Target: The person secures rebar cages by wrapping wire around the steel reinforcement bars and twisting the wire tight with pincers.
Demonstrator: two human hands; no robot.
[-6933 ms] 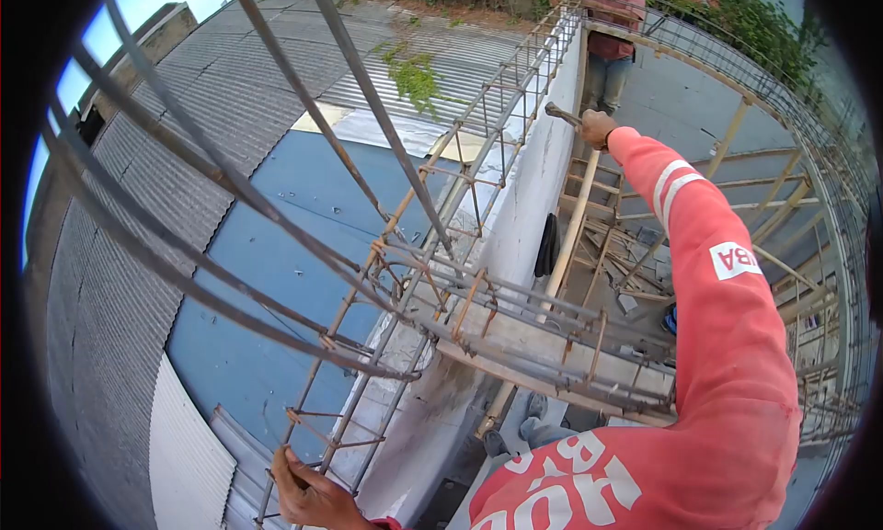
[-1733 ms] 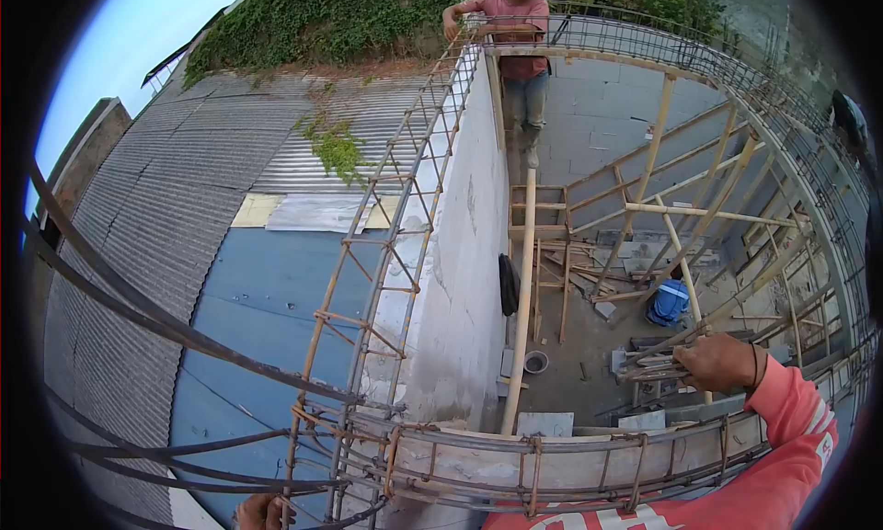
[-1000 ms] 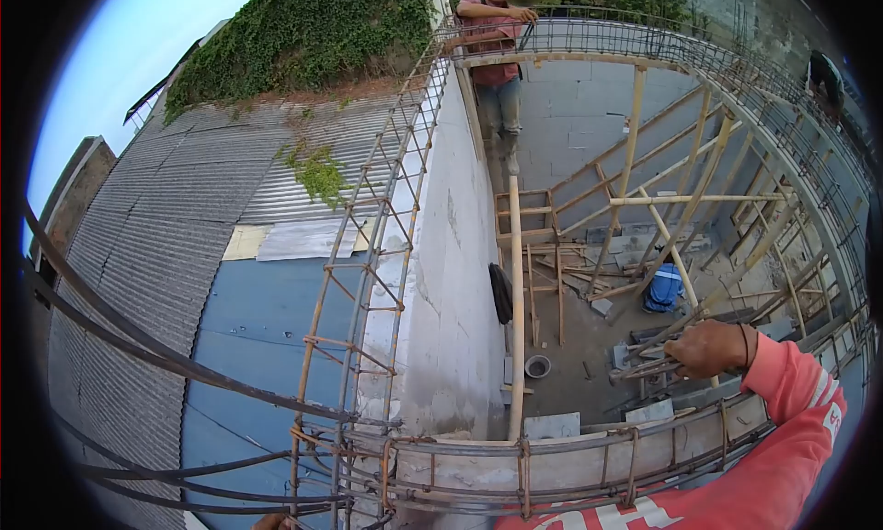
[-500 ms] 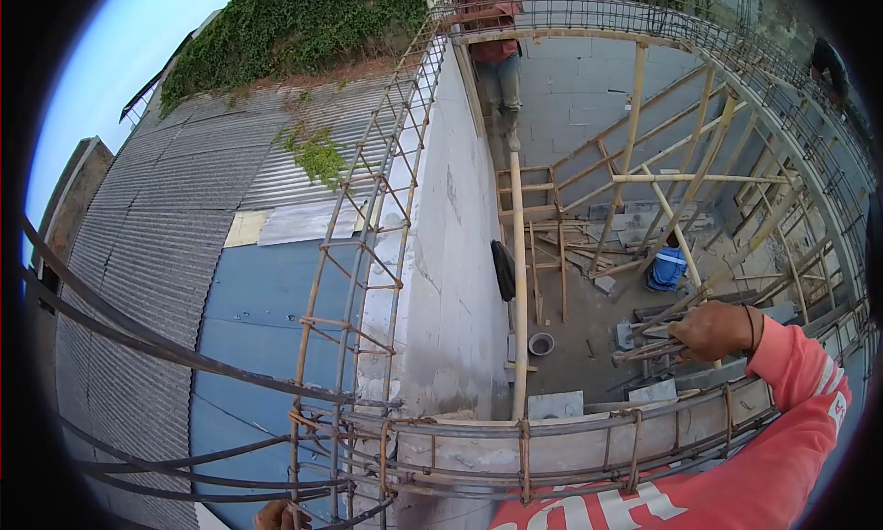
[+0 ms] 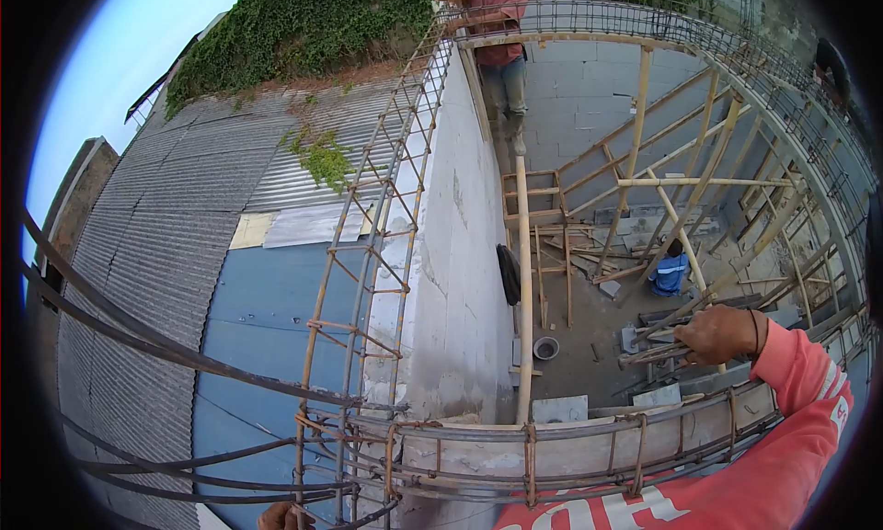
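My right hand [image 5: 717, 335] is closed in a fist to the right, above the horizontal rebar beam cage [image 5: 589, 428]. Thin rod-like pieces [image 5: 655, 353] show at its fingers; whether they are held or lie on the floor behind, I cannot make out. At the bottom edge, my left hand [image 5: 283, 517], partly cut off, has its fingers curled at the foot of the rusty rebar cage [image 5: 351, 328]. That cage runs away from me along the top of a white wall [image 5: 451, 282]. Long bent bars [image 5: 175, 348] stick out to the left of the corner.
A person in a red shirt [image 5: 497, 17] stands at the far corner, and a person in blue [image 5: 670, 274] is low on the floor below. Bamboo poles [image 5: 524, 291] and timber props stand in the pit. A bucket [image 5: 545, 348] sits below. Corrugated roofing [image 5: 138, 254] lies left.
The view has shifted slightly, so the scene sits a little lower and further right. Both my hands keep nearly the same places. The far person's arms have moved slightly.
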